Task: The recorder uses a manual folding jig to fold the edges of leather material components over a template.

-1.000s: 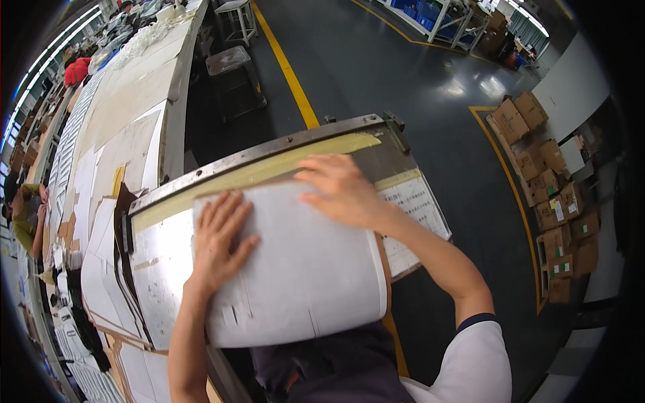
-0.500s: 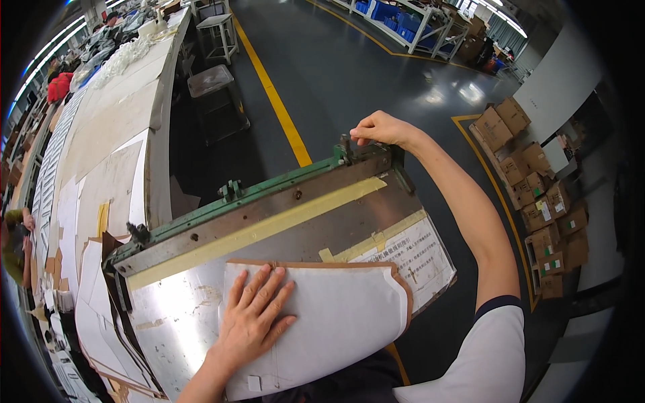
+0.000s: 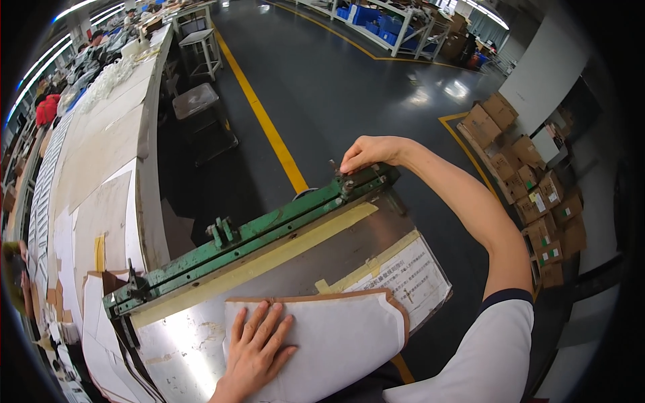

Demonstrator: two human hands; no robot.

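My left hand (image 3: 262, 346) lies open on a white paper sheet with a brown backing (image 3: 339, 339), fingers near its upper edge. My right hand (image 3: 368, 151) pinches an upright metal fitting (image 3: 345, 186) near the right end of a green bar (image 3: 265, 238). This bar runs across the far side of a steel plate (image 3: 175, 356), beside a strip of yellow tape (image 3: 252, 262). A printed paper (image 3: 426, 282) is taped to the plate's right part, partly behind the sheet.
A long table (image 3: 101, 181) with paper and card runs along the left, with co-workers beyond. A metal stool (image 3: 195, 104), a yellow floor line (image 3: 259, 114), stacked cartons (image 3: 544, 215) at right and a white rack (image 3: 403, 33) with blue bins stand around.
My right hand has left the sheet for the bar's fitting. The sheet and my left hand appear lower in the view. The bar looks tilted forward, showing more green.
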